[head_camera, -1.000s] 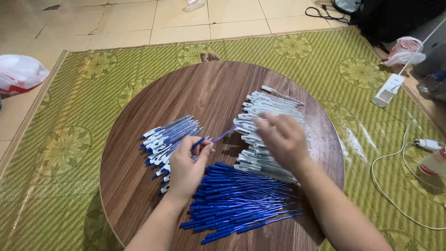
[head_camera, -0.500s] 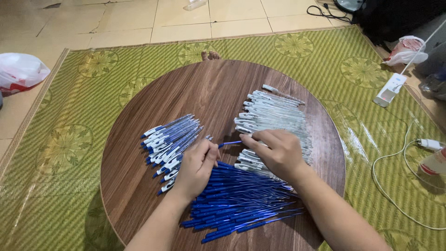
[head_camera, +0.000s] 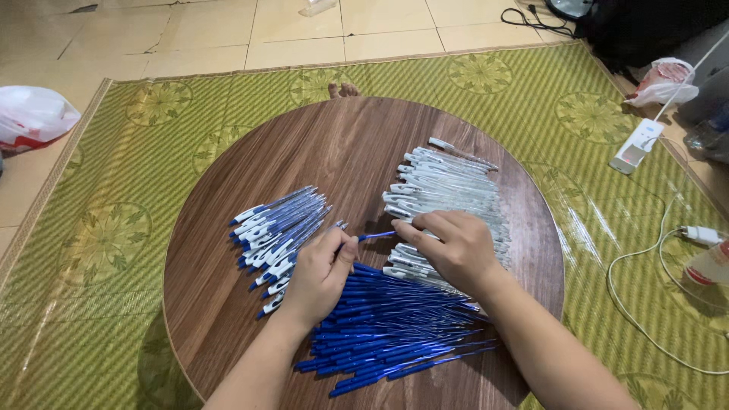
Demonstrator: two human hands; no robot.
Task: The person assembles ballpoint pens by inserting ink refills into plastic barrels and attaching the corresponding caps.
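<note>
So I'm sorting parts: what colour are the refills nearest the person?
Blue, the refills in the head view.

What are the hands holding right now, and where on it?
The left hand pinches a thin blue pen refill near its left end, the rest jutting right. The right hand lies on the pile of clear pen barrels; whether it grips one cannot be told.
</note>
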